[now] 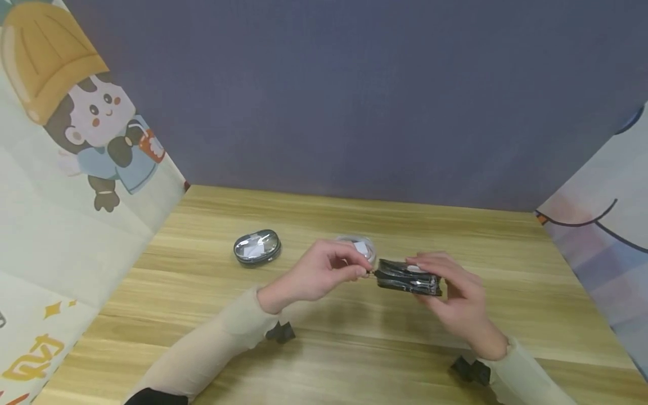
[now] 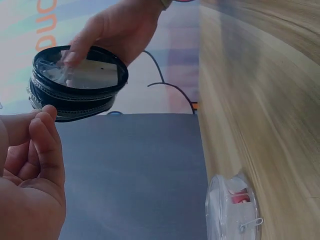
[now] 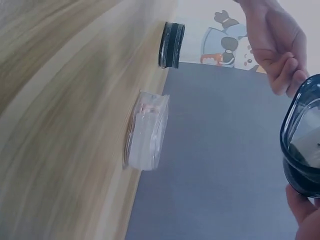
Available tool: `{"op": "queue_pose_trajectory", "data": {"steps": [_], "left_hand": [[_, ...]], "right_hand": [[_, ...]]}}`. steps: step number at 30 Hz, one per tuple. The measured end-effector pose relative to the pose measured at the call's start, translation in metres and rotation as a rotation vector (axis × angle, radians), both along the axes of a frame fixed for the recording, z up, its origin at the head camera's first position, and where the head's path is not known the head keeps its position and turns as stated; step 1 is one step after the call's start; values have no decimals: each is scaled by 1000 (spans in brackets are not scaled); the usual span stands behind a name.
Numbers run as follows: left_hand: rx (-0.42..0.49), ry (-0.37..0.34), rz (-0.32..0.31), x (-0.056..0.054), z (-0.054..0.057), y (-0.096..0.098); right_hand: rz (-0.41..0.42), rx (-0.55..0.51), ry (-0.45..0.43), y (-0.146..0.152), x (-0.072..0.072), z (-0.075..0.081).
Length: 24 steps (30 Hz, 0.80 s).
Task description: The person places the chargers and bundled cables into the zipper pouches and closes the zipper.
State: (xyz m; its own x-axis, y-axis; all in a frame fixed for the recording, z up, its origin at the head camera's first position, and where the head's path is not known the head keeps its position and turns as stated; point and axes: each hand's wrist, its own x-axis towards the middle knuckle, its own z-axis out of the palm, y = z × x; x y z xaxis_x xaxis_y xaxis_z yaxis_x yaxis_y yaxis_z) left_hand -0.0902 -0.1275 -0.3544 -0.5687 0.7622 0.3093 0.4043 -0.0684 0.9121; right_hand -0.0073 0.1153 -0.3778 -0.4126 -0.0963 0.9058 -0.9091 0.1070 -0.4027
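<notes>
My right hand (image 1: 458, 292) grips a small oval zip pouch (image 1: 397, 277) with black edging and a clear window, held above the wooden table. Pale contents show through the window in the left wrist view, where the right thumb (image 2: 75, 57) lies on it. At the pouch's left end, my left hand (image 1: 314, 273) pinches what looks like the zipper pull, largely hidden by the fingertips. Whether the zip is parted cannot be made out. Behind the hands, a clear pouch with whitish edging (image 3: 147, 132) rests on the table, partly covered by the left hand in the head view.
Another black-edged clear pouch (image 1: 257, 247) lies on the wooden table (image 1: 212, 315) to the left. A grey-blue panel (image 1: 329, 101) stands along the table's far edge. Printed cartoon sheets (image 1: 61, 185) line the sides. Black pieces (image 1: 280, 332) sit by both wrists.
</notes>
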Motion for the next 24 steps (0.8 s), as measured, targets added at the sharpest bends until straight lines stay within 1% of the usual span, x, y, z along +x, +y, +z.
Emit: {"op": "queue_pose_trajectory", "data": {"steps": [2,6,8,11,13,16,21,23,24], "left_hand": [[-6,-10,5,-1,0,0],[-34,-7,26,-2,-3,0],[-55,29,41,-3,-5,1],[-74,114,58,-4,-7,1],[-79,174,67,-3,-7,1],[-72,227,68,-1,-6,1],[-38,250,62,0,-5,3],[-16,251,49,0,-6,5],[-3,250,38,0,-6,7]], "right_hand": [[-13,12,40,1,-1,0],[-127,108,119,3,-4,-1],[-174,153,148,4,-4,-1],[-232,216,176,5,-4,0],[-257,245,183,4,-3,2],[-297,282,187,5,-2,3],[-399,398,177,12,-4,-3],[-427,449,167,14,-5,-4],[-428,464,162,14,-6,-5]]}}
